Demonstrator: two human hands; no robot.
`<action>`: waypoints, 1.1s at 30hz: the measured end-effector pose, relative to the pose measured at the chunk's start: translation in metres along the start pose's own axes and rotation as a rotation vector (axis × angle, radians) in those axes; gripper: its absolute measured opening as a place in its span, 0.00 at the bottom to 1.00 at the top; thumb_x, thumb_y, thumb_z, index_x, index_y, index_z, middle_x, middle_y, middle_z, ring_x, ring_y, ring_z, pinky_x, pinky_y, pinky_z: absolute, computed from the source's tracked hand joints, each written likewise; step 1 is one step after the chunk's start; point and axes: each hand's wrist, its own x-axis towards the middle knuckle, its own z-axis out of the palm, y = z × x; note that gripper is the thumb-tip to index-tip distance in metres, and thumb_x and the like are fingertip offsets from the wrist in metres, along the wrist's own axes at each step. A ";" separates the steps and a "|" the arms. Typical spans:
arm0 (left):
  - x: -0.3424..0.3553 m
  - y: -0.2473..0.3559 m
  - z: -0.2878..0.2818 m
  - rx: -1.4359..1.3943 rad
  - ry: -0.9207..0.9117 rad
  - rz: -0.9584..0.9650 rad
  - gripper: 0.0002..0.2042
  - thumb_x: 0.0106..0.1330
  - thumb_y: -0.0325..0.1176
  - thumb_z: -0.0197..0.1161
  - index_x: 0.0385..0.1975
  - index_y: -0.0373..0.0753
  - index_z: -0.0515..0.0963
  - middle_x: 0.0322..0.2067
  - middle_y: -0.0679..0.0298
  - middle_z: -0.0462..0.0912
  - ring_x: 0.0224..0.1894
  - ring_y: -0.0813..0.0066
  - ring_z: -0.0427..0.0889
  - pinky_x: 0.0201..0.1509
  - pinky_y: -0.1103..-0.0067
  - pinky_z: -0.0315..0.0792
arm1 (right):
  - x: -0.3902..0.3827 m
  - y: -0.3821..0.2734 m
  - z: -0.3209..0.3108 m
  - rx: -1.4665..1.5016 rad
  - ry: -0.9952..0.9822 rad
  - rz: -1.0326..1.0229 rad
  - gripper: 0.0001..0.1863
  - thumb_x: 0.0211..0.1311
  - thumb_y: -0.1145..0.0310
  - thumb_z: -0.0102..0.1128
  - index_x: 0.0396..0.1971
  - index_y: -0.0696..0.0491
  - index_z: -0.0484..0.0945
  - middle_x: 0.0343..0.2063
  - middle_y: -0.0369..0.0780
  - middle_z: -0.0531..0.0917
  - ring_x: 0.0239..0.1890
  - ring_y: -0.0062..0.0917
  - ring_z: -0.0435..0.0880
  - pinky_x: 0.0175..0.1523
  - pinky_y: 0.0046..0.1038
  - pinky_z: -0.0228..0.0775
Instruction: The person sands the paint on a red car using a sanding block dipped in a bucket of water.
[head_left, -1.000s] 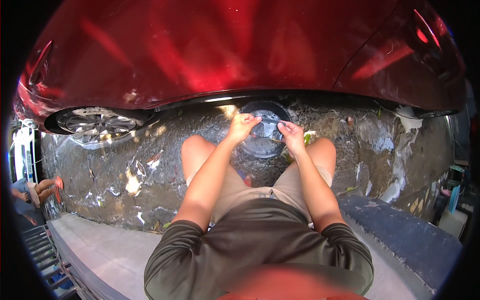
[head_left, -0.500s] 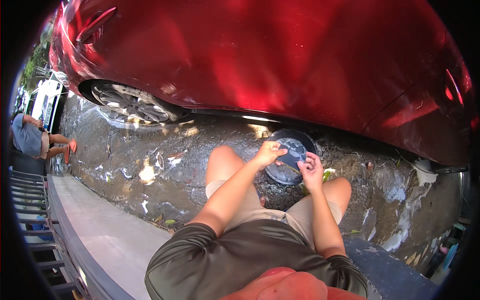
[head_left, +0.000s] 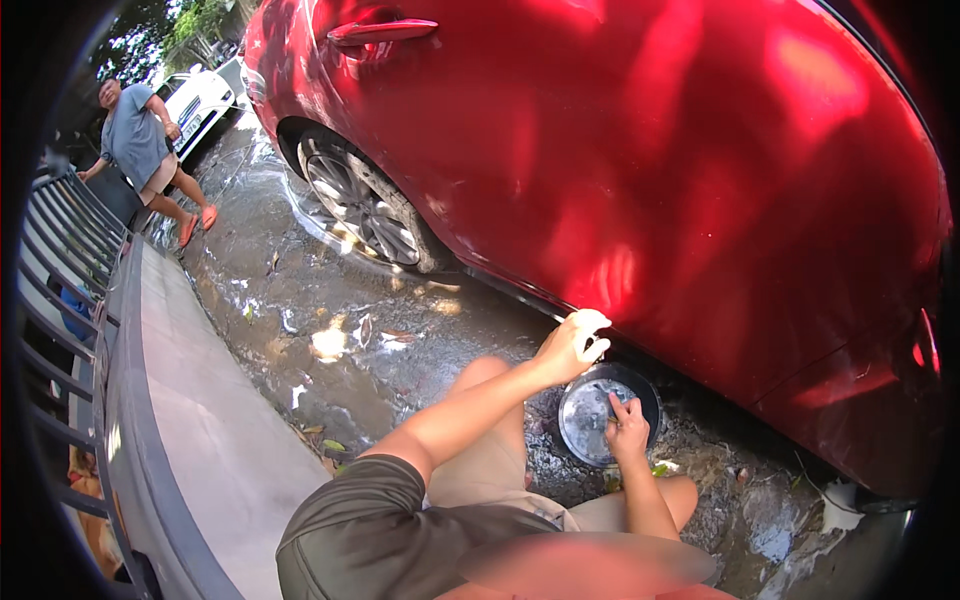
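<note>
My left hand (head_left: pixel 570 347) is raised against the lower edge of the red car (head_left: pixel 640 170), its fingers curled tight around a pale sponge (head_left: pixel 590 325) that bulges out above my knuckles and touches the paint. My right hand (head_left: pixel 628 432) is lower, fingers loosely together and bent over the near rim of a round black pail (head_left: pixel 640 385) with sudsy water (head_left: pixel 588 415) in it; the fingertips rest on the rim, and I cannot tell whether they actually grip it. The pail sits on wet ground (head_left: pixel 400 360) just below my left fingers and directly under the car's sill, between my knees.

Beyond my left fingers, up and to the left, stands the car's wheel (head_left: pixel 362 205) with its silver spokes, well apart from both hands, and above that the door handle (head_left: pixel 382 30). The red body panel fills everything past my fingertips, so nothing beyond it shows. A few leaves (head_left: pixel 333 447) lie on the wet ground behind my left forearm. Further left runs a pale concrete kerb (head_left: pixel 200 400) and beside it a dark metal railing (head_left: pixel 70 330). Far off at the upper left another person (head_left: pixel 140 140) in a grey shirt stands near a white car (head_left: pixel 205 95).
</note>
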 end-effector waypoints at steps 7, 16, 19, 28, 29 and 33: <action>0.227 0.114 -0.154 0.613 0.465 0.727 0.27 0.52 0.44 0.72 0.54 0.47 0.78 0.64 0.53 0.65 0.68 0.50 0.61 0.70 0.51 0.54 | 0.012 0.065 0.067 -0.320 -0.401 0.275 0.20 0.49 0.70 0.67 0.44 0.58 0.77 0.45 0.46 0.81 0.52 0.41 0.78 0.56 0.38 0.73; 0.297 0.109 -0.165 0.818 0.417 0.636 0.48 0.55 0.74 0.51 0.73 0.53 0.51 0.72 0.45 0.49 0.72 0.40 0.49 0.71 0.40 0.36 | -0.012 0.135 0.156 0.207 -0.306 0.844 0.39 0.53 0.76 0.52 0.68 0.62 0.52 0.59 0.62 0.69 0.63 0.53 0.68 0.70 0.40 0.59; 0.290 0.101 -0.169 0.828 0.437 0.627 0.46 0.56 0.73 0.51 0.72 0.52 0.56 0.71 0.45 0.51 0.73 0.41 0.49 0.71 0.40 0.38 | -0.011 0.133 0.154 0.207 -0.189 0.880 0.38 0.52 0.76 0.51 0.67 0.62 0.55 0.56 0.62 0.72 0.62 0.53 0.70 0.70 0.41 0.58; 0.283 0.088 -0.174 0.793 0.571 0.676 0.42 0.54 0.74 0.53 0.65 0.53 0.69 0.68 0.48 0.60 0.71 0.43 0.55 0.68 0.40 0.47 | -0.007 0.148 0.178 1.081 0.294 1.665 0.10 0.60 0.69 0.56 0.40 0.55 0.79 0.35 0.43 0.80 0.38 0.32 0.82 0.23 0.31 0.84; 0.280 0.086 -0.175 0.796 0.567 0.662 0.42 0.55 0.74 0.52 0.66 0.53 0.68 0.68 0.48 0.60 0.71 0.43 0.55 0.69 0.41 0.46 | -0.011 0.156 0.180 1.157 0.258 1.723 0.10 0.60 0.69 0.57 0.40 0.54 0.79 0.35 0.43 0.80 0.37 0.33 0.81 0.25 0.31 0.84; 0.293 0.098 -0.167 0.801 0.512 0.644 0.41 0.58 0.73 0.49 0.67 0.54 0.67 0.69 0.50 0.60 0.73 0.46 0.54 0.72 0.45 0.41 | -0.017 0.158 0.161 1.604 0.342 1.760 0.16 0.64 0.78 0.46 0.48 0.51 0.76 0.45 0.48 0.77 0.42 0.42 0.81 0.39 0.37 0.87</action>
